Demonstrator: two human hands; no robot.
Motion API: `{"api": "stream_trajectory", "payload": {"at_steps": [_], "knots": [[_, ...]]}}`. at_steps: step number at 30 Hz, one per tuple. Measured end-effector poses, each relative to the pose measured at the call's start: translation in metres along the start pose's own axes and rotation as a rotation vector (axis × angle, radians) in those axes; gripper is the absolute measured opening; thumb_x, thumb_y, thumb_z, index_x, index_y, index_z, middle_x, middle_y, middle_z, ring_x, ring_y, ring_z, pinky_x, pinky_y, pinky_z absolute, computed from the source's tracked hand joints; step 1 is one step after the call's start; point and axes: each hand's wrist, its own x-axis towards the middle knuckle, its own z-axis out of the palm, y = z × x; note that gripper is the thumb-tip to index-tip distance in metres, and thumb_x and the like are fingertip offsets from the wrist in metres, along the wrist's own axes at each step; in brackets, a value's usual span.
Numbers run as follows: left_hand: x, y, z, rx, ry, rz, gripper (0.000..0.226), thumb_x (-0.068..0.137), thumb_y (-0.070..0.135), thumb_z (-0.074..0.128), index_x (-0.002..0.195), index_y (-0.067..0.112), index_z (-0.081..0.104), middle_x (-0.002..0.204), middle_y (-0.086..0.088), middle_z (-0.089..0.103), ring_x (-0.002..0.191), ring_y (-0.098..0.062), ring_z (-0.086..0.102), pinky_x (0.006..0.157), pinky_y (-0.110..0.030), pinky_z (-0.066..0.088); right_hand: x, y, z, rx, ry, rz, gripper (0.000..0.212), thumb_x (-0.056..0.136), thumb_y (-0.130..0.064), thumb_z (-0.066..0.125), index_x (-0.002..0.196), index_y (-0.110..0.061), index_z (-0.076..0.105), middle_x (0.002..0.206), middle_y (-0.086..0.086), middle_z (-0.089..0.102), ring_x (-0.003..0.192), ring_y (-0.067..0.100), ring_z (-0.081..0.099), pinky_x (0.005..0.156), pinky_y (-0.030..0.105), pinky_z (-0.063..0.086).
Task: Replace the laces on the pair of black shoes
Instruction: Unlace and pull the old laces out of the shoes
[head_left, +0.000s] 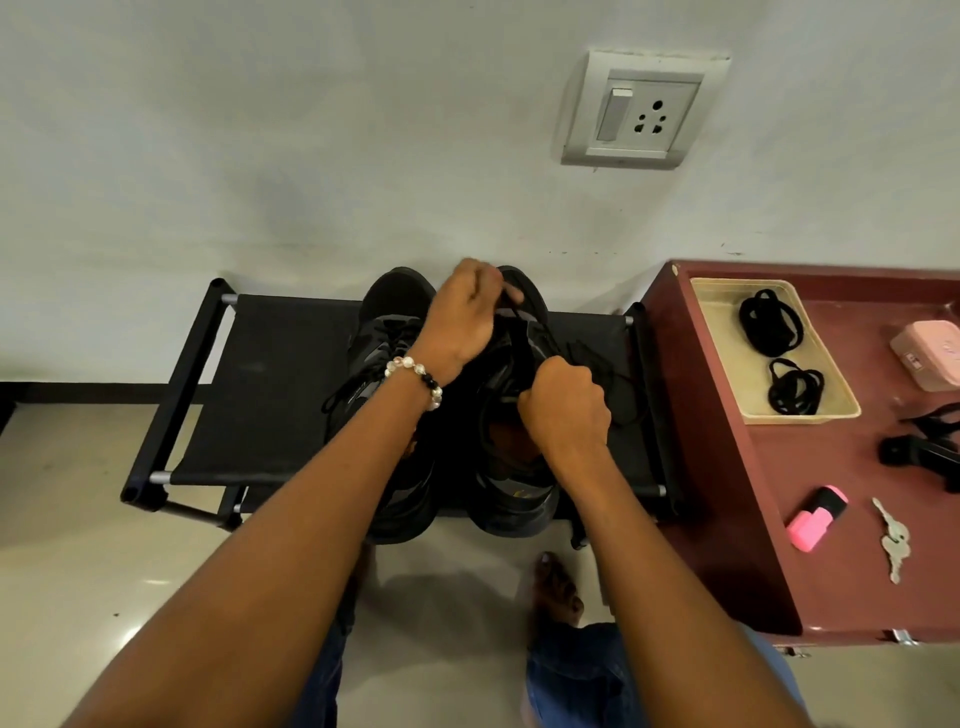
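Both black shoes sit side by side mid-way along the black rack, toes at its back edge by the wall. The left hand (462, 312) pinches the lace (511, 306) near the right shoe's (519, 488) toe, likely working it free, while the right hand (566, 405) grips the tongue to steady it. The left shoe (387, 332) waits. Spare laces (771, 322) lie in a tray (831, 415) at the counter's (727, 519) back edge.

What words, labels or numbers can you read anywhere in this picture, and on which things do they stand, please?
No text reads legibly.
Pink case: a small dark mark on its side, too blurred to read.
Right shoe: a faint yellowish mark near the heel, unreadable.
Wall socket: no lettering visible.
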Motion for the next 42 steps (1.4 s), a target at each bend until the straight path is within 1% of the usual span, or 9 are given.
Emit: {"api": "stream_trajectory", "payload": {"at_steps": [4, 8, 11, 15, 18, 24, 31, 37, 42], "knots": [[-0.005, 0.05, -0.02, -0.471, 0.059, 0.031, 0.023, 0.101, 0.012, 0.038, 0.078, 0.013, 0.042, 0.059, 0.002, 0.045, 0.049, -0.014, 0.042, 0.062, -0.039, 0.054, -0.001, 0.0, 0.0, 0.017, -0.003, 0.02, 0.032, 0.092, -0.012, 0.052, 0.066, -0.014, 0.035, 0.069, 0.002, 0.038, 0.072, 0.03, 0.048, 0.062, 0.037, 0.041], [-0.012, 0.074, -0.042, -0.528, -0.209, 0.005, 0.033, 0.098, 0.009, 0.043, 0.066, 0.015, 0.039, 0.052, 0.003, 0.032, 0.043, -0.009, 0.019, 0.04, -0.016, 0.02, -0.001, 0.0, -0.001, 0.026, 0.001, 0.017, 0.032, 0.092, -0.012, 0.052, 0.066, -0.014, 0.035, 0.069, 0.003, 0.039, 0.069, 0.029, 0.047, 0.061, 0.036, 0.04], [-0.015, 0.059, -0.043, -0.092, -0.333, -0.154, 0.036, 0.098, 0.029, 0.053, 0.071, 0.007, 0.06, 0.055, -0.004, 0.046, 0.038, -0.008, 0.028, 0.035, -0.015, 0.02, -0.002, 0.0, -0.002, 0.023, 0.003, 0.012, 0.033, 0.093, -0.012, 0.052, 0.065, -0.014, 0.035, 0.068, 0.002, 0.039, 0.066, 0.027, 0.046, 0.06, 0.035, 0.039], [-0.008, 0.024, -0.02, 0.533, -0.011, -0.115, 0.034, 0.097, 0.038, 0.055, 0.086, 0.013, 0.075, 0.069, -0.006, 0.07, 0.054, -0.012, 0.06, 0.053, -0.027, 0.051, -0.001, 0.0, -0.003, -0.002, -0.001, 0.009, 0.032, 0.094, -0.014, 0.054, 0.068, -0.012, 0.034, 0.066, 0.0, 0.034, 0.071, 0.027, 0.044, 0.061, 0.036, 0.039], [-0.004, 0.01, -0.002, 0.761, -0.029, 0.045, 0.018, 0.092, 0.032, 0.062, 0.101, 0.023, 0.076, 0.1, 0.0, 0.073, 0.091, -0.018, 0.067, 0.08, -0.028, 0.05, 0.0, 0.0, -0.002, 0.003, 0.002, 0.006, 0.023, 0.095, -0.015, 0.053, 0.076, -0.011, 0.04, 0.071, 0.002, 0.041, 0.077, 0.029, 0.05, 0.062, 0.036, 0.039], [0.0, -0.004, 0.021, 0.978, -0.011, -0.034, 0.026, 0.092, 0.036, 0.063, 0.102, 0.014, 0.072, 0.117, -0.011, 0.05, 0.09, -0.036, 0.061, 0.076, -0.04, 0.052, 0.0, 0.001, 0.0, -0.003, 0.015, 0.003, 0.017, 0.096, -0.016, 0.052, 0.082, -0.009, 0.045, 0.082, 0.005, 0.05, 0.085, 0.032, 0.057, 0.063, 0.036, 0.038], [0.007, -0.009, 0.013, 0.475, -0.014, -0.17, 0.029, 0.095, 0.023, 0.058, 0.08, 0.0, 0.068, 0.087, -0.011, 0.065, 0.081, -0.025, 0.061, 0.079, -0.033, 0.053, 0.003, 0.002, 0.004, 0.11, 0.03, 0.05, 0.033, 0.094, -0.017, 0.052, 0.067, -0.013, 0.034, 0.082, 0.008, 0.047, 0.077, 0.031, 0.052, 0.062, 0.038, 0.041], [0.001, 0.038, -0.02, -0.294, 0.039, -0.227, 0.026, 0.102, 0.013, 0.041, 0.082, 0.014, 0.058, 0.086, -0.009, 0.066, 0.078, -0.022, 0.058, 0.041, -0.02, 0.028, 0.003, 0.002, 0.002, 0.142, 0.026, 0.068, 0.031, 0.093, -0.015, 0.051, 0.066, -0.013, 0.038, 0.073, 0.004, 0.044, 0.068, 0.027, 0.047, 0.059, 0.035, 0.04], [-0.004, 0.063, -0.046, -0.663, 0.047, -0.079, 0.025, 0.102, 0.018, 0.035, 0.082, 0.017, 0.051, 0.051, 0.006, 0.046, 0.04, -0.009, 0.036, 0.039, -0.019, 0.015, 0.001, 0.002, 0.002, 0.145, 0.03, 0.067, 0.03, 0.093, -0.014, 0.051, 0.066, -0.013, 0.038, 0.071, 0.003, 0.042, 0.067, 0.027, 0.046, 0.058, 0.034, 0.039]]}}
